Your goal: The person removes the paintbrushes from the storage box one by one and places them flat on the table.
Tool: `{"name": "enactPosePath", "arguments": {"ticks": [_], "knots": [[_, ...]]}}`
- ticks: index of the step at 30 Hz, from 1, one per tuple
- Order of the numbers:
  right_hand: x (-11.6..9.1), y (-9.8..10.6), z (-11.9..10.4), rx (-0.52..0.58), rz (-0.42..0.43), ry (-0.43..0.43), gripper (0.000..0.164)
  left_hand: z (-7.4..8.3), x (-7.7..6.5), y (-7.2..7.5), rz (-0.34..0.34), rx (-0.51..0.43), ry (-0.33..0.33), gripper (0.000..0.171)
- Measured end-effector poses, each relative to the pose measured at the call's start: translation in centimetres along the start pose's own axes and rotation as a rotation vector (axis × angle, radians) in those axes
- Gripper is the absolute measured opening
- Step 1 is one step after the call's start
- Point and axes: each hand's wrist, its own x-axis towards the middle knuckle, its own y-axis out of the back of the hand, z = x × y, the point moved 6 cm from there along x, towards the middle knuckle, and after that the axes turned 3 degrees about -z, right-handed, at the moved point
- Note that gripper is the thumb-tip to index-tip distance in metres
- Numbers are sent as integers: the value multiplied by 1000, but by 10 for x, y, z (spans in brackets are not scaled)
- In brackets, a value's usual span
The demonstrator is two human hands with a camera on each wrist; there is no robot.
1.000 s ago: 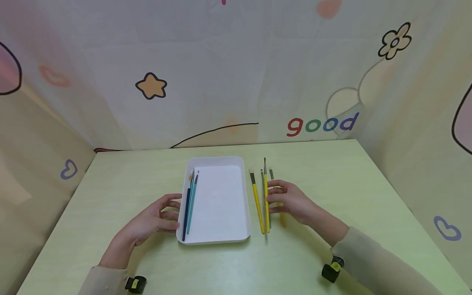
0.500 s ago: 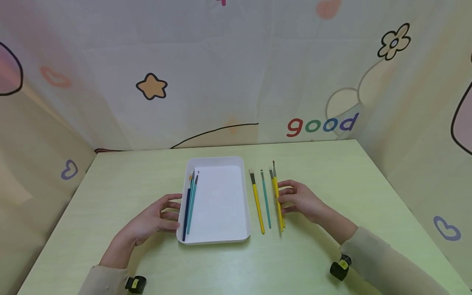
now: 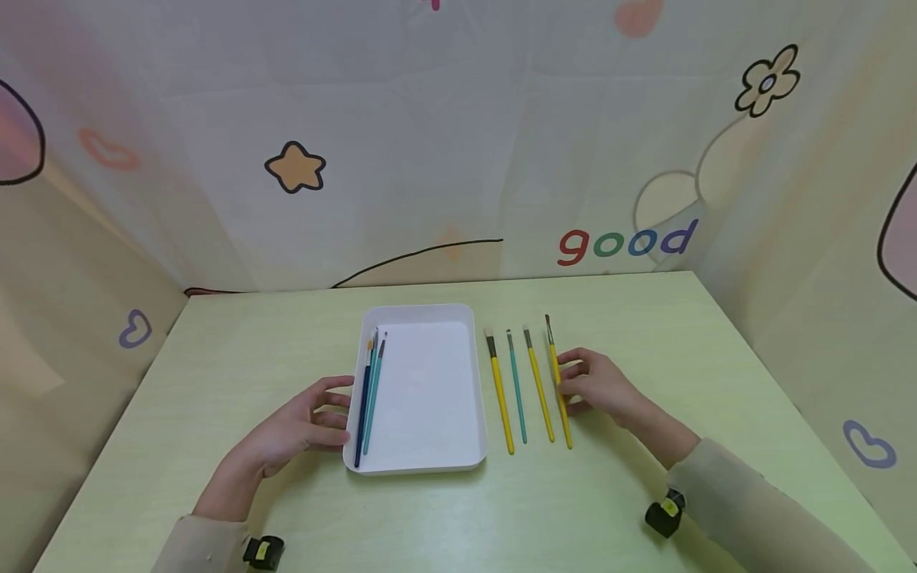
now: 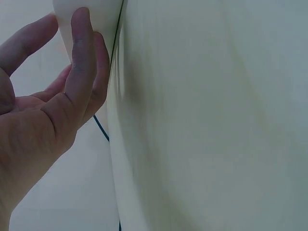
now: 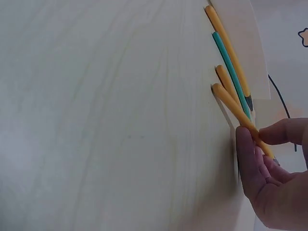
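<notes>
In the head view, my right hand (image 3: 602,386) pinches the rightmost yellow paintbrush (image 3: 559,390), which leans slightly, bristles away from me. The right wrist view shows thumb and finger on the yellow handle (image 5: 236,108), its end close over the table. Left of it lie another yellow paintbrush (image 3: 540,390), a teal paintbrush (image 3: 517,394) and a yellow paintbrush with pale bristles (image 3: 501,394). My left hand (image 3: 308,422) rests its spread fingertips against the left side of a white tray (image 3: 423,465). In the left wrist view, the fingers (image 4: 82,38) touch the tray's outer wall (image 4: 103,14).
Inside the tray, along its left side, lie a dark blue paintbrush (image 3: 361,414) and teal paintbrushes (image 3: 374,398). The pale wooden table (image 3: 444,525) ends at the back against a printed cloth (image 3: 444,159), which also hangs at both sides.
My right hand has moved right with the yellow paintbrush, past the other yellow one, and lowered it to the right end of the row. My left hand and the tray have stayed still.
</notes>
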Motion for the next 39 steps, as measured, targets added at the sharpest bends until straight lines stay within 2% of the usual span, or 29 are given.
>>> {"name": "enactPosePath", "arguments": {"ticks": [12, 16, 30, 39], "knots": [[1, 7, 1, -246, 71, 34, 42, 1, -1, -1, -6, 2, -12, 82], [1, 6, -1, -298, 85, 33, 40, 1, -1, -1, -4, 3, -10, 82], [1, 3, -1, -336, 71, 41, 39, 0, -1, -1, -2, 4, 2, 82], [-3, 4, -5, -342, 49, 87, 39, 2, -1, -2, -8, 2, 7, 82]]}}
